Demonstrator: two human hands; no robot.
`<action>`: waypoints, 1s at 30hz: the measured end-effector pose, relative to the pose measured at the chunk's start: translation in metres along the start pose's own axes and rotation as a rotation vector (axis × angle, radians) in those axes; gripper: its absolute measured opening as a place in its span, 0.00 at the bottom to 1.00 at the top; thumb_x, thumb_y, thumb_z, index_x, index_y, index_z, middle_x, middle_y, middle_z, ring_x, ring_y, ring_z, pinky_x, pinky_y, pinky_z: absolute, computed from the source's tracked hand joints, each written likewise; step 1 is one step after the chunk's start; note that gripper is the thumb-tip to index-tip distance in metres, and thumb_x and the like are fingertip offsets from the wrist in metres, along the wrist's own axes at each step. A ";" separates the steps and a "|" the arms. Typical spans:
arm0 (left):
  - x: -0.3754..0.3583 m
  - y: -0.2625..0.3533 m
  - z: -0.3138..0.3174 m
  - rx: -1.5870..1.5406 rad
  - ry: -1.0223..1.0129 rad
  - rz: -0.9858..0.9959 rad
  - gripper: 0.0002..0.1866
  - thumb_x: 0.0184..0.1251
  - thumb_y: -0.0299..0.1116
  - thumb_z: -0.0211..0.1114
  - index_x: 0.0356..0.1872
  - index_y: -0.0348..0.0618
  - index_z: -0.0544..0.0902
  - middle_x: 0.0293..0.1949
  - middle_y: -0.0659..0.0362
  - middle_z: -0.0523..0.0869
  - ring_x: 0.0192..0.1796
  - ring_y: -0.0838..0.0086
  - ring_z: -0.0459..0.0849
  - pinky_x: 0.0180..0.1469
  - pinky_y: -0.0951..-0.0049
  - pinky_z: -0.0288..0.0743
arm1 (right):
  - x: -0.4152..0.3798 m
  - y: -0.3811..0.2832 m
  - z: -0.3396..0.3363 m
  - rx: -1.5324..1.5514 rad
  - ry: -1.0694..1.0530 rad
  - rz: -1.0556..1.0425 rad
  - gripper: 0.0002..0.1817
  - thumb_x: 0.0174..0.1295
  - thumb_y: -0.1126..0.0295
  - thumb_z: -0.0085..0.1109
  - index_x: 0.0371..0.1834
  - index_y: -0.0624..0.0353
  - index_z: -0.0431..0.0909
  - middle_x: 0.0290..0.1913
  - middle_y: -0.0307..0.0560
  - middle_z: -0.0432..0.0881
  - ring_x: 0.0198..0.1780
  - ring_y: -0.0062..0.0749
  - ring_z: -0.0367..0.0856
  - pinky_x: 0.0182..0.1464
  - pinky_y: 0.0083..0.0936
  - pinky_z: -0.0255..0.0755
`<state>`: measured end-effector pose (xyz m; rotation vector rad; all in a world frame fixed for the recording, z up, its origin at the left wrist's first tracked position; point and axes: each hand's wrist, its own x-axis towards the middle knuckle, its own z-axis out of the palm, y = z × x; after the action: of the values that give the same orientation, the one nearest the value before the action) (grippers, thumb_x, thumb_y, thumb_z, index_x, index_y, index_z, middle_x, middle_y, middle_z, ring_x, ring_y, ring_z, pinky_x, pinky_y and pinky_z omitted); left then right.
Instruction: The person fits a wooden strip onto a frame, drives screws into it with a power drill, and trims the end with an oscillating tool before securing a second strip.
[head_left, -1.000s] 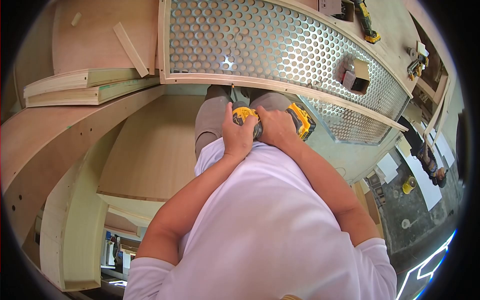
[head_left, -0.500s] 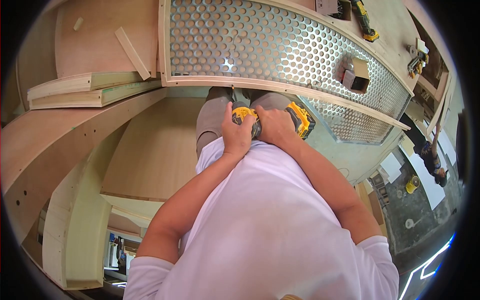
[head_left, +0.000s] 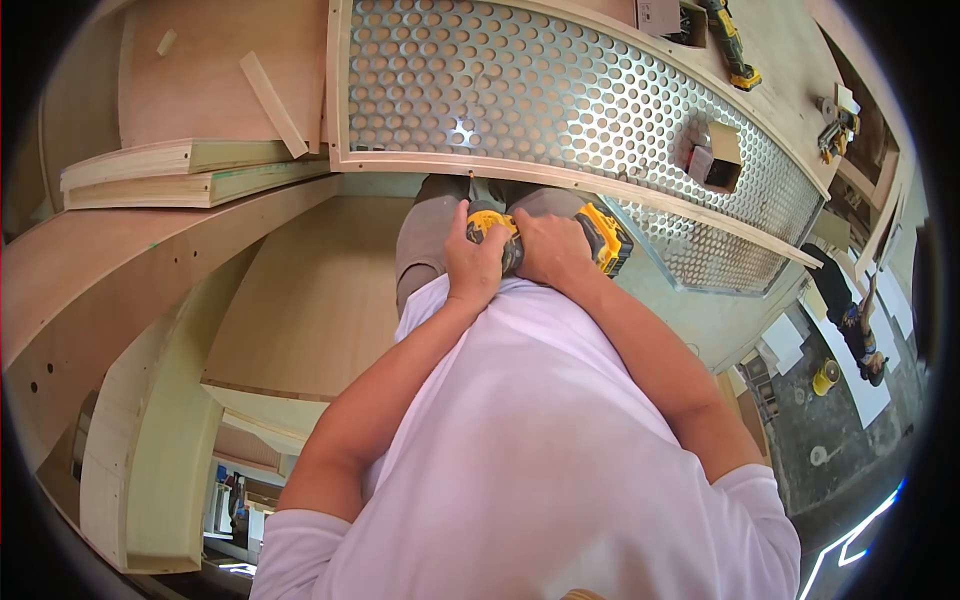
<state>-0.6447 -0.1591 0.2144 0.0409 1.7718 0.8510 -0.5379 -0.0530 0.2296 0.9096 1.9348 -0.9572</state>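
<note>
A yellow and black cordless drill [head_left: 487, 224] is held low before my body, its bit pointing at the front edge of a wooden strip [head_left: 430, 163]. The bit's tip seems to meet that edge, though the exact contact is too small to tell. My left hand [head_left: 474, 262] is wrapped round the drill's front body. Closed about the handle is my right hand [head_left: 553, 247], with the yellow battery [head_left: 608, 240] sticking out beyond it. The strip borders a perforated metal sheet [head_left: 520, 80]. My palms and the trigger are hidden.
On the metal sheet stands an open cardboard box [head_left: 722, 158]. Another power tool [head_left: 733, 45] lies at the back beside a box [head_left: 658, 16]. Stacked wooden panels [head_left: 135, 178] and a loose wood strip [head_left: 273, 105] are at left. Another person [head_left: 850, 315] is on the far right.
The view has shifted slightly, so the bench appears a little further right. Both hands keep their hold on the drill. The other person on the right has changed posture a little.
</note>
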 end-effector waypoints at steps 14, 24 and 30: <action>-0.007 0.009 0.001 0.006 0.019 -0.017 0.46 0.60 0.44 0.67 0.73 0.18 0.64 0.63 0.35 0.80 0.65 0.54 0.80 0.69 0.66 0.71 | 0.003 0.008 0.019 -0.030 0.063 -0.010 0.27 0.52 0.52 0.73 0.49 0.56 0.77 0.35 0.54 0.89 0.39 0.54 0.90 0.41 0.48 0.83; -0.002 0.001 0.002 0.005 0.019 0.032 0.47 0.59 0.46 0.68 0.72 0.17 0.66 0.59 0.35 0.82 0.62 0.56 0.82 0.66 0.66 0.73 | 0.003 0.008 0.021 -0.033 0.089 -0.010 0.26 0.52 0.54 0.73 0.50 0.54 0.76 0.34 0.54 0.89 0.40 0.54 0.90 0.42 0.49 0.83; 0.000 -0.003 0.003 -0.017 0.031 0.033 0.48 0.58 0.47 0.68 0.72 0.16 0.65 0.58 0.35 0.83 0.61 0.57 0.83 0.64 0.66 0.75 | 0.003 0.007 0.020 -0.050 0.080 0.006 0.26 0.52 0.55 0.73 0.52 0.53 0.77 0.35 0.54 0.89 0.42 0.54 0.90 0.42 0.49 0.82</action>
<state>-0.6407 -0.1597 0.2127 0.0460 1.7966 0.8947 -0.5273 -0.0661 0.2171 0.9372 2.0136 -0.8771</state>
